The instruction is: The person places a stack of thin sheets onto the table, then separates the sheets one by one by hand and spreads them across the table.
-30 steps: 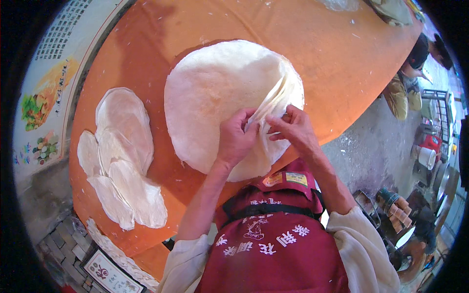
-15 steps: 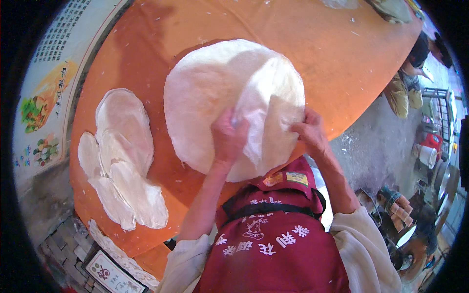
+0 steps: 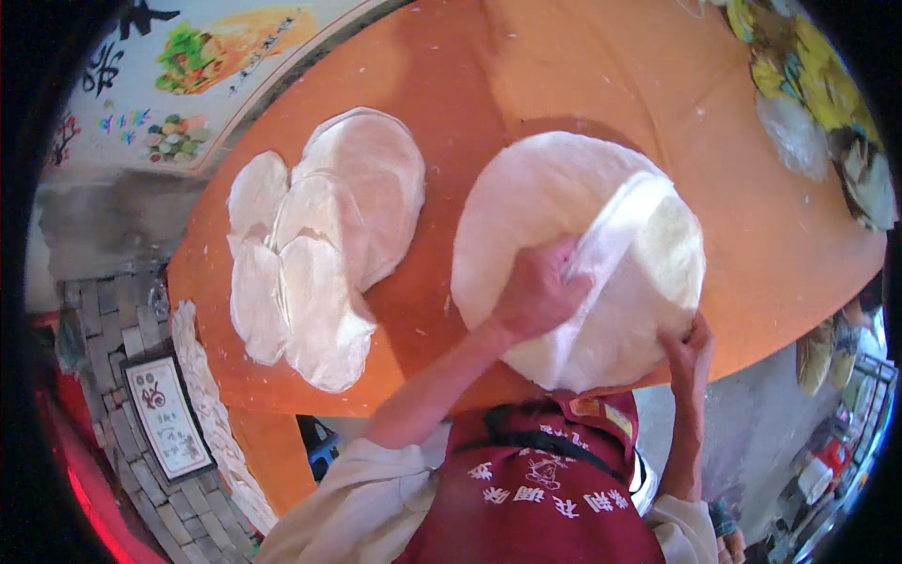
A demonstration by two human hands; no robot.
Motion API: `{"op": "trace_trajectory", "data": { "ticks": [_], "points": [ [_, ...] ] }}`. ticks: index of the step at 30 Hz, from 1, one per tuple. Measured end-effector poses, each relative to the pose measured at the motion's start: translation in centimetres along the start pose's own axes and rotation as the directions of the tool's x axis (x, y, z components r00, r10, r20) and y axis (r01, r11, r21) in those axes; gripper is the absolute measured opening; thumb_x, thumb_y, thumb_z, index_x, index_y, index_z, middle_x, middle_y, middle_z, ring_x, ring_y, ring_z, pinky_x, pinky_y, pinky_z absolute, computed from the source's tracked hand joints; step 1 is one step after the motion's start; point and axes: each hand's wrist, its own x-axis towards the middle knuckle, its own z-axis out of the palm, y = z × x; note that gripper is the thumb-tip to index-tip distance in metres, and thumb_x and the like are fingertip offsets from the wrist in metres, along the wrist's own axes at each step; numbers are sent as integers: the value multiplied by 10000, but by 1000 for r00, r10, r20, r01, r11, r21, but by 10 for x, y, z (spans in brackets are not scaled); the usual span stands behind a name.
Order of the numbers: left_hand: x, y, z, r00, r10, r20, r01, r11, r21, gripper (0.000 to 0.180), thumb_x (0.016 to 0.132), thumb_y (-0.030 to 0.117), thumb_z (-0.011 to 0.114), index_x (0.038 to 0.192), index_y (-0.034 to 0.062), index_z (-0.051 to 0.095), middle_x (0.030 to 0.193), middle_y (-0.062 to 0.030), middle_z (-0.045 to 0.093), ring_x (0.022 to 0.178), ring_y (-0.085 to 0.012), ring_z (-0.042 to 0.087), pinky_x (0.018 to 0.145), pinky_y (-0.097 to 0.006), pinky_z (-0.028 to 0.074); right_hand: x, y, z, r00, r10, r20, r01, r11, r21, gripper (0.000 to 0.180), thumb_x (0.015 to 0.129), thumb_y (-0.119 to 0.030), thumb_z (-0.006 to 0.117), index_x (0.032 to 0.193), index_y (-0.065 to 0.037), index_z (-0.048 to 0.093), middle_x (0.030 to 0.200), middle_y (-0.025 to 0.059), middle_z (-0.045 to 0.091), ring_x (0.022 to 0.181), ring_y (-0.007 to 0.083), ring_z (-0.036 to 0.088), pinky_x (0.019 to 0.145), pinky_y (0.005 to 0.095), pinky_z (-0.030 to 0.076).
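A large round stack of thin, pale flatbread sheets (image 3: 512, 202) lies on the orange cloth in front of me. Across its right half, the top flatbread sheet (image 3: 611, 226) is lifted into a long raised fold. My left hand (image 3: 537, 293) is closed on this fold, its thumb and fingers pinching the sheet. At the near right rim, my right hand (image 3: 689, 346) has its thumb and fingers closed at the edge of the sheets; how many layers it grips is hidden. To the left lie separate overlapping oval sheets (image 3: 319, 305) and a bigger rounded one (image 3: 381, 174) behind them.
An orange cloth (image 3: 442, 85) covers the curved table, dotted with pale crumbs. Yellow bundles (image 3: 822, 75) and a clear plastic bag (image 3: 791, 136) sit at the far right. A printed board (image 3: 225, 56) stands beyond the left edge. A framed sign (image 3: 169, 416) rests on the brick floor.
The view has turned, so everything sits differently in the picture. Relative to the stack, my left hand has shifted slightly left with the fold. My right hand has moved nearer along the rim.
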Motion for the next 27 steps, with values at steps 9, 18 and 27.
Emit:
{"op": "trace_trajectory", "data": {
  "ticks": [9,18,27],
  "points": [
    [64,104,-281,902,209,-379,-250,966,-62,281,807,62,618,1080,-6,608,994,-106,664,829,-177,652,705,-307,547,3,10,6,999,-42,-14,44,976,213,453,726,-47,622,1156,58,526,1067,134,622,968,211,587,886,336,445],
    [7,-123,-353,833,17,-553,134,964,231,124,874,196,561,906,87,610,864,-25,610,807,-135,590,719,-283,498,-13,-3,15,995,-3,-98,19,986,163,417,753,-56,644,1137,47,521,1069,156,613,972,229,588,858,337,464],
    [20,-28,44,978,-106,178,126,986,-105,459,776,289,662,1104,-22,586,973,-166,660,899,-231,631,796,-362,493,-21,-84,82,969,-229,89,240,960,-144,238,820,-86,615,1030,13,560,739,107,648,654,167,608,618,306,487]
  ]
}}
